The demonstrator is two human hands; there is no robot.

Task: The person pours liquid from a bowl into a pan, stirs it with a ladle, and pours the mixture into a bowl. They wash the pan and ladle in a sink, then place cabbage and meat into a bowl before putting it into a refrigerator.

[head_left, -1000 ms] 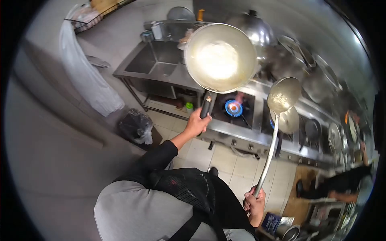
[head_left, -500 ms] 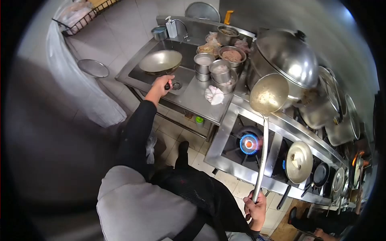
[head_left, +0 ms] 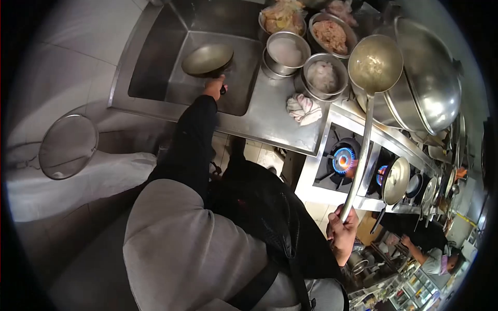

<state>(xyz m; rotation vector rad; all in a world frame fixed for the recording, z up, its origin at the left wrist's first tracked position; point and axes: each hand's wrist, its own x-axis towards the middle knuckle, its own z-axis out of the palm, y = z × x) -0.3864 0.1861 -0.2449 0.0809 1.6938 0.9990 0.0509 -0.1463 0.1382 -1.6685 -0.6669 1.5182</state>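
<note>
In the head view, my left hand (head_left: 214,87) is closed round the black handle of a pan (head_left: 203,59). The pan is down inside the steel sink (head_left: 155,70), tipped so that its inner face slants. My right hand (head_left: 344,234) grips the lower end of the long handle of a large metal ladle (head_left: 367,129). The ladle's round bowl points away from me, in front of a big domed steel pot (head_left: 433,78). Beside the sink, a crumpled cloth (head_left: 304,109) lies on the steel counter (head_left: 270,122).
Steel containers (head_left: 284,51) of food crowd the counter, one with minced meat (head_left: 330,35). A burner (head_left: 343,159) burns blue on the stove. Another pan (head_left: 396,180) sits on a neighbouring burner. A round strainer (head_left: 68,146) hangs at left. Another person (head_left: 433,259) stands at lower right.
The pan has gone down deeper into the sink and tilted more, with my left hand still on its handle. My view has shifted closer to the sink; the ladle stays in my right hand.
</note>
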